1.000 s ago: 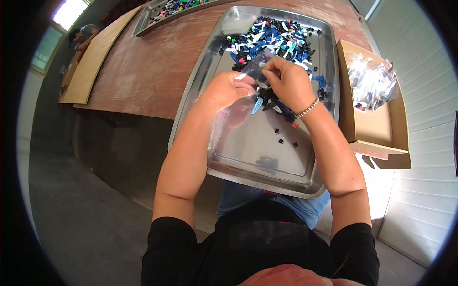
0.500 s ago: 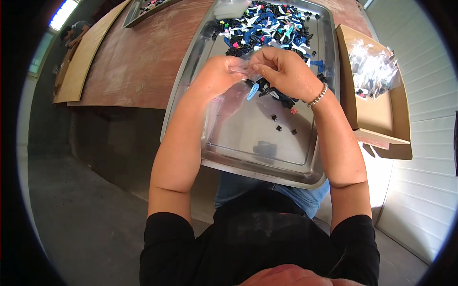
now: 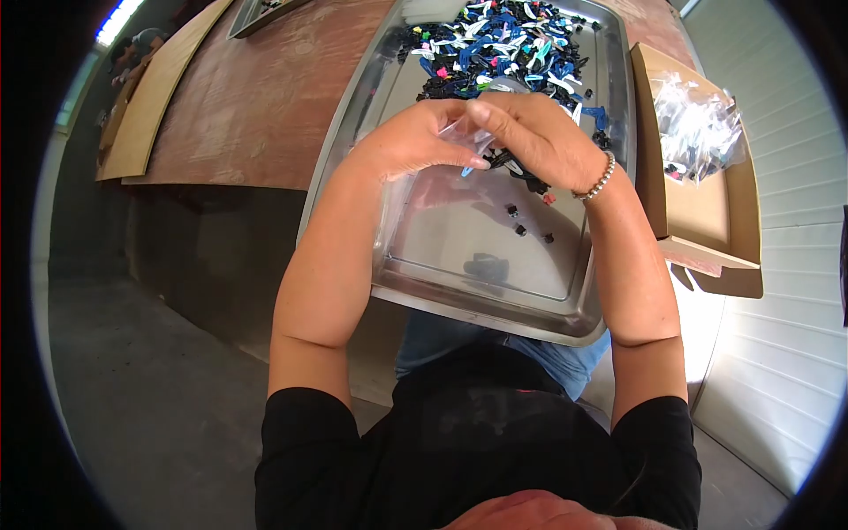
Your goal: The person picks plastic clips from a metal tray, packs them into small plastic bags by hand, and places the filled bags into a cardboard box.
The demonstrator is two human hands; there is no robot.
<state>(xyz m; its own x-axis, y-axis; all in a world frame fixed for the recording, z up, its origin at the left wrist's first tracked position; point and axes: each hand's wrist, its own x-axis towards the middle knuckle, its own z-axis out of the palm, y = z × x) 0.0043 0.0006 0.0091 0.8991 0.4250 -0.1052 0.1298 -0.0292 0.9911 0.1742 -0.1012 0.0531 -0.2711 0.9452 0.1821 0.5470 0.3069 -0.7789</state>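
Observation:
Over the metal tray, my left hand (image 3: 420,141) curls around a small clear plastic bag (image 3: 468,134), thumb apart from the fingers. My right hand (image 3: 534,132), with a beaded bracelet at the wrist, grips the bag's other side; its fingertips are partly hidden. Beyond both hands lies a heap of hair clips (image 3: 503,49) in black, blue and white, with a few pink and green pieces. A light blue clip (image 3: 466,171) shows just below my left thumb, mostly covered. Several small black pieces (image 3: 520,230) lie loose nearer me.
The metal tray (image 3: 495,322) has a raised rim and stands at the edge of a reddish board table (image 3: 265,106). To the right, an open cardboard box (image 3: 698,221) holds filled clear bags (image 3: 698,128). Another tray (image 3: 256,22) and a person (image 3: 137,53) are at far left.
My hands have shifted from a close pinch to a wider hold, with the bag stretched between them. My left thumb has moved down and now covers most of the light blue clip.

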